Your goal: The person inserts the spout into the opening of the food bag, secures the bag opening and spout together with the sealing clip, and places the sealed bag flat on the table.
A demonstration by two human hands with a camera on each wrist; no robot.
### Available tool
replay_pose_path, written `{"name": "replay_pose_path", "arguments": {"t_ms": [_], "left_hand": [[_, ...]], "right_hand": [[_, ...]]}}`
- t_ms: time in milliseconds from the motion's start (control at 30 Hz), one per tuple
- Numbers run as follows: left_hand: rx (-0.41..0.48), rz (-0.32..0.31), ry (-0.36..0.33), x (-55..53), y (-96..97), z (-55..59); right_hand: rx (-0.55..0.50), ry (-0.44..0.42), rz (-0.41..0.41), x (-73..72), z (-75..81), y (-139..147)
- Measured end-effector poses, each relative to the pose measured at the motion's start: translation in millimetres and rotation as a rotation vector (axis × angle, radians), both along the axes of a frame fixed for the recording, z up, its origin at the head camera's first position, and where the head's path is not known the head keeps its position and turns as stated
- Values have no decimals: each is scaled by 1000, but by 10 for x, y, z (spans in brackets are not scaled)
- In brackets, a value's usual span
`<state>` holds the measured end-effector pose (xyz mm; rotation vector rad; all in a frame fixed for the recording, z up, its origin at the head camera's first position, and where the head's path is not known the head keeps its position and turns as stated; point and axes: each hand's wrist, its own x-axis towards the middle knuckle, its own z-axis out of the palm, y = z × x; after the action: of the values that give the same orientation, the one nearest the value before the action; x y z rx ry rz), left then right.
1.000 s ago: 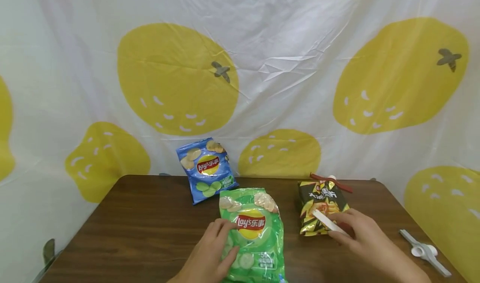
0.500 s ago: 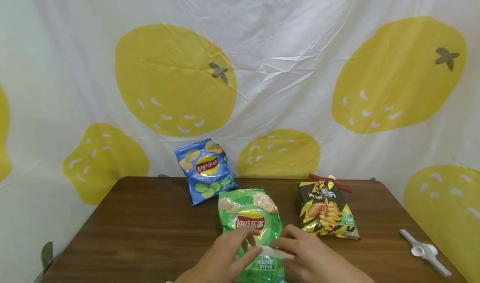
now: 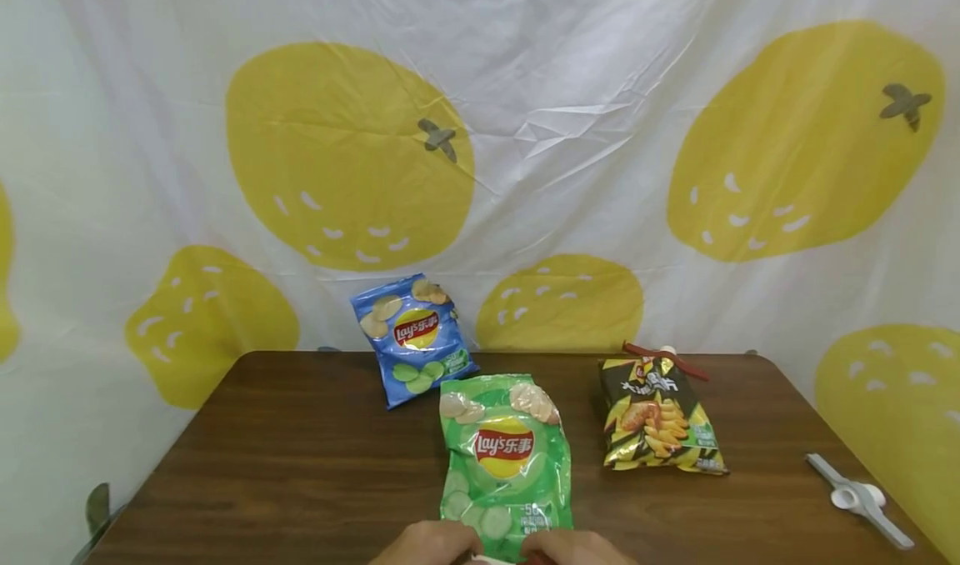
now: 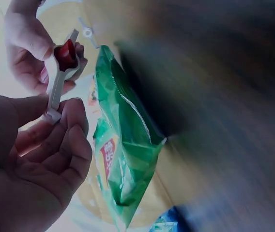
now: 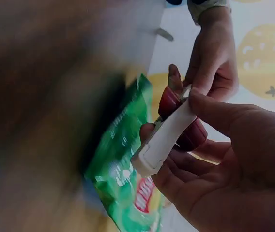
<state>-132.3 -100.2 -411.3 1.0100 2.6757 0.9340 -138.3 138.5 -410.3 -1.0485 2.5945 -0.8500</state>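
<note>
Both hands meet low in the head view, in front of the green chip bag [image 3: 504,465]. My left hand [image 3: 433,543] pinches one end of a white bag clip [image 4: 55,84] with a red pouring spout [image 4: 66,54] in its middle. My right hand [image 3: 573,547] grips the same clip [image 5: 169,137] nearer its other end, thumb on top and fingers beneath. The clip hangs above the table, apart from the bag. In the head view the clip is mostly cut off by the lower edge. The green bag lies face up on the table.
A blue chip bag [image 3: 415,340] leans against the lemon-print curtain [image 3: 555,173] at the back. To the right lies a black-and-yellow chip bag [image 3: 660,419], with a red bag clip [image 3: 686,367] behind its top. Near the right table edge is a grey-white clip [image 3: 858,498].
The right hand has brought the white clip from over the black-and-yellow bag to the left hand. Both hands have then drawn back toward the body, holding the clip between them.
</note>
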Motion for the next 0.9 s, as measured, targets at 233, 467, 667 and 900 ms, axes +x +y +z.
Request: {"name": "replay_pose_path", "arguments": {"t_ms": [233,467,667,900], "left_hand": [[-152,59,112,45,6,-111],[-234,176,245,95,21,-162],[-251,251,243,151,47,-147],[-210,326,279,173,107,-198]], "right_hand": [[-34,71,-111,79,-168,-112],[11,249,-329,206,-317,-289],[44,238,-253,186,-288,-265],[13,276,-233,154,-336,-218]]}}
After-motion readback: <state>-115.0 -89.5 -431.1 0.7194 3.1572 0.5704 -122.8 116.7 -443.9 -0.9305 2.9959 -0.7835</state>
